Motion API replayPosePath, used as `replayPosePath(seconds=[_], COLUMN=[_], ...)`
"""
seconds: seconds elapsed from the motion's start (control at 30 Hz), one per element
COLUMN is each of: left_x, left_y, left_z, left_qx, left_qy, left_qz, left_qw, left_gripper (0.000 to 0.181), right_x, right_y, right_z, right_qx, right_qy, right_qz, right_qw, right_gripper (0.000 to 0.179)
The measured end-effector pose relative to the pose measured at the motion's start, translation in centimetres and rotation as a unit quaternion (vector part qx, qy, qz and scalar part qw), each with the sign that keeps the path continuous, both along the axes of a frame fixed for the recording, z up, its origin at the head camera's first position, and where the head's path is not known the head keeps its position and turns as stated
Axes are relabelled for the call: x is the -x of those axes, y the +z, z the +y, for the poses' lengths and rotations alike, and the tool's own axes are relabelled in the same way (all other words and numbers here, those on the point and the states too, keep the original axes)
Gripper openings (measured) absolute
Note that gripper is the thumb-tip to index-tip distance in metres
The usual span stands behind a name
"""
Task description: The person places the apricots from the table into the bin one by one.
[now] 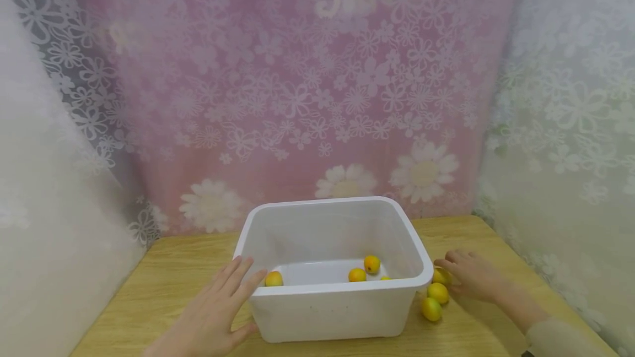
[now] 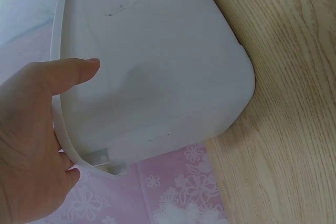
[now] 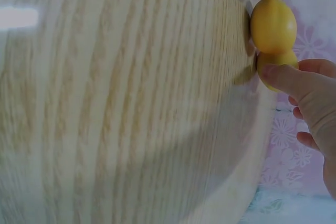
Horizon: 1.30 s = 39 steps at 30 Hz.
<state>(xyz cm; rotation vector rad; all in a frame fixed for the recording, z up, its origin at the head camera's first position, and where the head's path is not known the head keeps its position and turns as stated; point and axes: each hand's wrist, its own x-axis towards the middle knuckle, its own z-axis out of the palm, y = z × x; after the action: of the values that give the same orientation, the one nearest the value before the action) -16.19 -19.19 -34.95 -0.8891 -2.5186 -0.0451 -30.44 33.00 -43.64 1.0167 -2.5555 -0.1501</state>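
A white plastic bin (image 1: 329, 313) stands on the wooden table. My left hand (image 1: 213, 307) is at its front left corner, fingers extended along the rim and thumb (image 2: 79, 72) by the outer wall. To the bin's right, three small yellow mango-like fruits lie in a row. My right hand (image 1: 473, 277) pinches the farthest yellow fruit (image 3: 277, 57) between thumb and fingers, partly covering it. The middle fruit (image 1: 438, 293) touches it, and a greener one (image 1: 431, 309) lies nearest. Several similar fruits are inside the bin, including one (image 1: 372, 264) toward the right and one (image 1: 274, 279) at left.
The wooden table (image 1: 134, 296) extends to both sides of the bin and ends at a rounded far edge. Behind it hangs a pink floral curtain (image 1: 297, 98). Pale floral sheets flank the table, with the right sheet (image 1: 570, 180) close to its edge.
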Motion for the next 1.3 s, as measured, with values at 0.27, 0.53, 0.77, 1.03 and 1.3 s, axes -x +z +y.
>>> replayPosePath(seconds=[0.27,0.53,0.77,1.03,1.3], left_x=[-0.2,-0.3,-0.2,-0.1,-0.1], left_y=[0.2,0.4,0.1,0.0,0.1], left_z=[0.0,0.1,0.0,0.0,0.0], left_qx=[-0.004,-0.008,-0.003,0.001,-0.001], left_qy=[0.006,0.014,0.009,0.003,0.001], left_qz=[-0.021,-0.045,-0.014,-0.001,0.002], left_qw=[0.9998,0.9989,0.9999,1.0000,1.0000], left_gripper=[0.085,0.083,0.082,0.083,0.084], right_x=[0.2,0.2,0.1,0.1,0.3], right_y=[-0.8,-1.0,-1.0,-0.2,0.8], right_z=[0.0,-0.3,-0.2,0.3,0.4], right_qx=[0.010,0.017,0.016,0.017,0.030], right_qy=[-0.009,-0.012,-0.038,-0.035,-0.009], right_qz=[0.002,-0.010,-0.020,0.022,0.084], right_qw=[0.9999,0.9997,0.9989,0.9990,0.9960], right_gripper=[0.042,0.041,0.037,0.038,0.042])
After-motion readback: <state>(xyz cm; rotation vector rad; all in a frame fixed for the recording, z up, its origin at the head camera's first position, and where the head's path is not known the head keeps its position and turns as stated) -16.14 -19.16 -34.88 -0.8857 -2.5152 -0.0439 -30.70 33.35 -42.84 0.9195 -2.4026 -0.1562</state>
